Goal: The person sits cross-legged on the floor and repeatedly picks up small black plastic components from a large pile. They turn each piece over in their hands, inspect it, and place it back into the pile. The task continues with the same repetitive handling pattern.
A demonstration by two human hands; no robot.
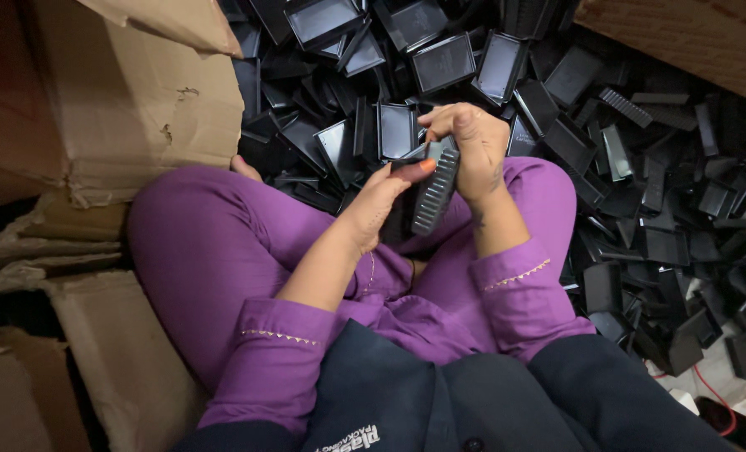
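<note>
I sit cross-legged in purple trousers. Both hands meet above my lap on black plastic parts. My left hand point(379, 201) grips a flat black tray-like piece point(399, 219) from the left, thumb on top. My right hand point(471, 146) holds a ribbed black plastic strip point(436, 194) against that piece, fingers curled over its upper end. The two parts touch each other; how they join is hidden by my fingers.
A big heap of black plastic trays and strips point(440, 63) covers the floor ahead and to the right. A torn cardboard box point(138, 100) stands at the left, with flattened cardboard point(97, 351) below it. Another cardboard edge point(691, 33) is top right.
</note>
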